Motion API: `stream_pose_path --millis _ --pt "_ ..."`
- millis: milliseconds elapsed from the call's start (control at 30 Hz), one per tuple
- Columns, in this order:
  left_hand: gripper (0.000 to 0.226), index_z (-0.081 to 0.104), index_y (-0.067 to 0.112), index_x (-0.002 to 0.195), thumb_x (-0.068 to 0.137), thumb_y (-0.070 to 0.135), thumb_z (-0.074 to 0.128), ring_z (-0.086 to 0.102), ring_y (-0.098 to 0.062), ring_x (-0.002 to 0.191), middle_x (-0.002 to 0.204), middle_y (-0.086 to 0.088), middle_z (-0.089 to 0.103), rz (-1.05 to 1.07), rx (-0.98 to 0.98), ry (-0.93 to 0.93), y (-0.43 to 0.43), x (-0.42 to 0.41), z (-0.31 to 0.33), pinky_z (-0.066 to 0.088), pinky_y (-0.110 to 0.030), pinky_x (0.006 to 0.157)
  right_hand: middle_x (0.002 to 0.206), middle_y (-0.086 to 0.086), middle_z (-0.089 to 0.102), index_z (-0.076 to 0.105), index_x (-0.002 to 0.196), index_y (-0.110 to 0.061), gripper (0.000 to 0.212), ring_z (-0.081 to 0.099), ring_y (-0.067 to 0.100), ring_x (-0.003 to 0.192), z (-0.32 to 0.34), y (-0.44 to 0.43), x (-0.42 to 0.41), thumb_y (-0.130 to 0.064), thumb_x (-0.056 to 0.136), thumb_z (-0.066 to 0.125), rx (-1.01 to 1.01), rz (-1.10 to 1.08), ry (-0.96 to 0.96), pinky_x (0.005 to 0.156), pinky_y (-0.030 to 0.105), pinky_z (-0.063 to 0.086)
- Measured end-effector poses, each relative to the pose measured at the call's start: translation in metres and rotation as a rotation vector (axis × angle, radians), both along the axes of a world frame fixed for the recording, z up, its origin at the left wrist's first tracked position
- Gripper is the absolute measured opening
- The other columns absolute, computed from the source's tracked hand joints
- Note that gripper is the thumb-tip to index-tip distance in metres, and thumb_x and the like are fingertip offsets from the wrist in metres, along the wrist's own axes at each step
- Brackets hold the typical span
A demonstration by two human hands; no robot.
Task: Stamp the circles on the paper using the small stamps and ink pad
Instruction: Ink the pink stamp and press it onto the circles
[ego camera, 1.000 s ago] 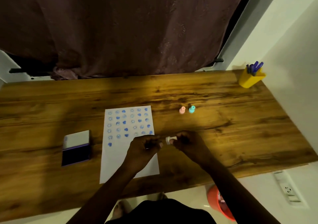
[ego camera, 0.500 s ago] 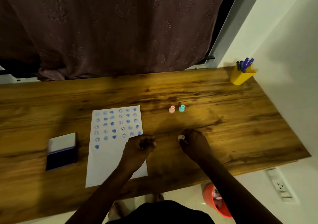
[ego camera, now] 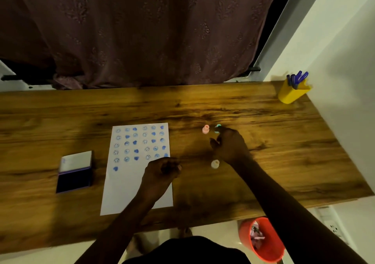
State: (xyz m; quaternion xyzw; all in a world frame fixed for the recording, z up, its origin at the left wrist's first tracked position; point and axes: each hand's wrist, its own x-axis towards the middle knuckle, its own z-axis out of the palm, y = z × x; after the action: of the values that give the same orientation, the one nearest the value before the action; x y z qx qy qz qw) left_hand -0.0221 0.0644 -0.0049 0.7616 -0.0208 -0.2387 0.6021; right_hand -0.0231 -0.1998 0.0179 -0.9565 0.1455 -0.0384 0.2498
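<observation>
The right hand (ego camera: 229, 144) reaches forward over the worktop (ego camera: 284, 152), its fingers (ego camera: 220, 130) pinched around the teal stamp (ego camera: 217, 126), of which only the top and a sliver of the base show past the fingertips. Just left of those fingers stands the pink stamp (ego camera: 205, 129), upright and apart from them. Near the right wrist, on the side toward the person, the white stamp (ego camera: 214, 164) stands upright on the wood, untouched. The left hand (ego camera: 160, 172) rests over the lower right part of the paper (ego camera: 125, 184), its fingers (ego camera: 172, 167) curled into a loose fist; whether they hold anything cannot be told, since the hollow of the fist is dark. Beyond and to the left of those fingers the sheet carries rows of blue marks, smiley faces and hearts, with a single heart starting the lowest row at the left. Farther left of the fist, past the paper's edge, the ink pad (ego camera: 74, 172) lies open on the worktop, dark pad toward the person and pale lid tipped up behind it. Far to the right of the right fingers, at the worktop's back corner, a yellow cup (ego camera: 292, 93) holds blue pens (ego camera: 297, 79). A red bin (ego camera: 261, 241) sits on the floor below the worktop's near edge.
</observation>
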Motion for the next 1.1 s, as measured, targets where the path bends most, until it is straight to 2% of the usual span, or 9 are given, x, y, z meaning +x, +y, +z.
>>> stream_pose_path --millis 133,267,433,533,667,733,833,967,1100 --pt "0.017 0.079 0.024 0.103 0.088 0.016 0.08 0.075 -0.024 0.103 0.105 -0.004 0.08 0.038 -0.031 0.017 0.006 0.002 -0.001 0.058 -0.057 0.096 0.104 0.018 0.073 0.064 0.126 -0.008 0.037 0.071 0.035 0.096 0.006 0.009 0.04 -0.03 0.097 0.061 -0.154 0.055 0.079 0.073 0.035 0.055" --pt "0.022 0.078 0.033 0.095 0.084 0.015 0.083 0.074 -0.026 0.104 0.105 -0.004 0.079 0.093 -0.082 -0.005 0.012 0.0 0.0 0.059 -0.059 0.094 0.116 0.018 0.07 0.064 0.125 -0.008 0.035 0.068 0.036 0.107 0.006 0.016 0.061 -0.027 0.094 0.064 -0.262 0.078 0.191 0.086 0.043 0.059" --pt "0.024 0.079 0.033 0.093 0.085 0.01 0.082 0.075 -0.024 0.103 0.101 0.0 0.08 0.118 -0.096 0.006 0.022 0.0 0.001 0.06 -0.058 0.093 0.109 0.02 0.072 0.068 0.109 -0.004 0.022 0.07 0.038 0.1 -0.001 0.017 0.066 -0.02 0.097 0.062 -0.26 0.09 0.193 0.081 0.042 0.059" --pt "0.023 0.078 0.028 0.097 0.087 0.008 0.08 0.074 -0.026 0.107 0.105 -0.005 0.08 0.131 -0.097 0.006 0.029 0.002 0.002 0.058 -0.057 0.096 0.097 0.017 0.073 0.072 0.101 -0.003 0.024 0.071 0.032 0.088 0.004 0.022 0.066 -0.027 0.095 0.068 -0.091 0.035 0.135 0.066 0.033 0.052" --pt "0.028 0.074 0.029 0.11 0.09 0.01 0.078 0.076 -0.019 0.102 0.105 0.004 0.081 0.173 -0.139 -0.004 0.038 0.01 0.007 0.06 -0.051 0.095 0.068 -0.006 0.068 0.073 0.083 -0.016 0.021 0.063 0.006 0.06 0.025 0.055 0.054 -0.035 0.092 0.073 0.293 0.019 0.061 0.054 0.017 0.045" --pt "0.035 0.071 0.04 0.115 0.091 0.016 0.078 0.077 -0.011 0.1 0.103 0.014 0.081 0.177 -0.181 0.002 0.044 0.015 0.012 0.063 -0.039 0.09 0.069 -0.003 0.072 0.075 0.089 -0.012 0.021 0.065 0.006 0.06 0.033 0.081 0.044 -0.032 0.094 0.072 0.531 0.024 0.092 0.058 0.02 0.052" --pt "0.041 0.07 0.037 0.124 0.09 0.015 0.077 0.078 -0.016 0.1 0.105 0.007 0.082 0.213 -0.3 0.017 0.055 0.022 0.02 0.063 -0.025 0.078 0.078 0.001 0.079 0.077 0.093 -0.014 0.021 0.07 0.004 0.064 0.04 0.117 0.034 -0.035 0.092 0.075 0.786 0.016 0.218 0.062 0.021 0.057" --pt "0.053 0.07 0.058 0.11 0.09 0.009 0.077 0.076 -0.017 0.107 0.12 0.015 0.076 0.245 -0.363 -0.046 0.076 0.022 0.031 0.064 -0.029 0.076 0.087 0.007 0.081 0.078 0.098 -0.013 0.023 0.072 0.009 0.067 0.038 0.152 0.03 -0.036 0.092 0.075 0.926 0.057 0.281 0.062 0.02 0.057" --pt "0.049 0.069 0.044 0.12 0.089 0.007 0.078 0.074 -0.019 0.111 0.123 0.007 0.075 0.276 -0.336 -0.065 0.103 0.019 0.027 0.064 -0.032 0.079 0.085 0.006 0.08 0.077 0.098 -0.011 0.024 0.073 0.01 0.068 0.033 0.18 0.029 -0.034 0.092 0.076 0.952 0.087 0.301 0.065 0.021 0.057"
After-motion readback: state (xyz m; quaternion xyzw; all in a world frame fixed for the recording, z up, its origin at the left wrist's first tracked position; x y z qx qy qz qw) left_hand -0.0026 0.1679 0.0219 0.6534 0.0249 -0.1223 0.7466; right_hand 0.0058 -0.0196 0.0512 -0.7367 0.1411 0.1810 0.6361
